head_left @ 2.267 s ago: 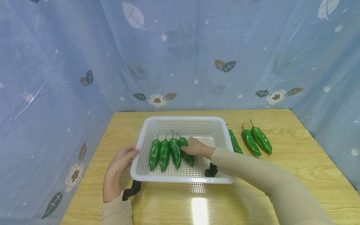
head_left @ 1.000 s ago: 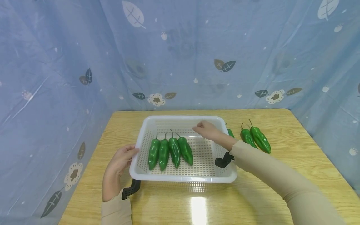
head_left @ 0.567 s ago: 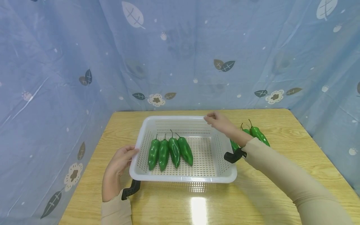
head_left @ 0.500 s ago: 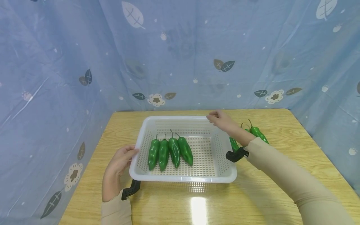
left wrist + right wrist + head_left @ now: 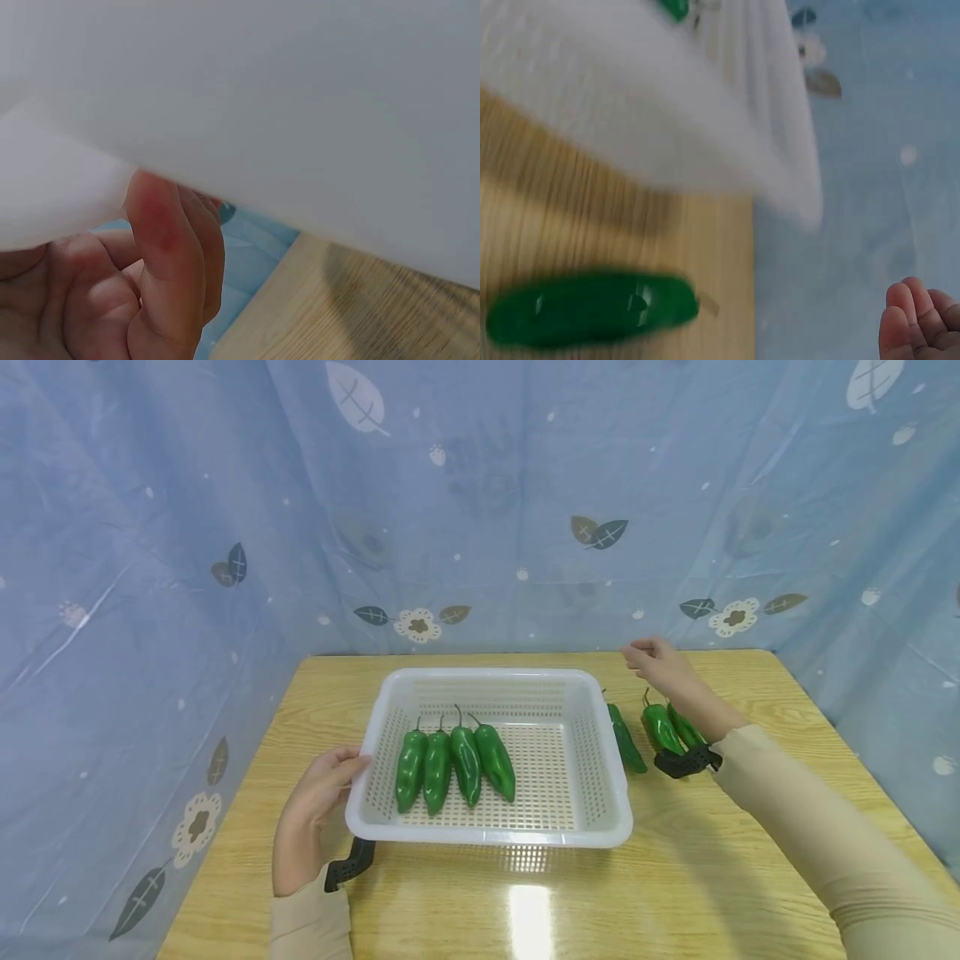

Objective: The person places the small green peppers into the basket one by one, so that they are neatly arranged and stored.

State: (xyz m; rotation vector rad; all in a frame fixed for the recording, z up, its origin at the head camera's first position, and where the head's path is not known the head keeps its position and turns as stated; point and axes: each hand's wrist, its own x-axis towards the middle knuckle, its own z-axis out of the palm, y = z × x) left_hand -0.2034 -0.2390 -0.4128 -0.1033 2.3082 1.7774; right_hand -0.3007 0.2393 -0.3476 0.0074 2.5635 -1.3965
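Note:
A white perforated basket sits mid-table with several green peppers lying side by side in its left half. My left hand grips the basket's left rim, thumb on top; in the left wrist view its fingers curl under the white rim. My right hand hovers empty, fingers loosely curled, above the far right of the table. Below it lie three more peppers, the last partly hidden by my wrist. The right wrist view shows a blurred pepper beside the basket.
The wooden table is enclosed by blue patterned plastic sheeting at the back and both sides. Black wrist-camera mounts sit at each cuff. The basket's right half holds nothing.
My right hand let go of the fourth pepper in the basket, rose, and swept right over the rim to above the peppers on the table. Left hand and basket stayed put.

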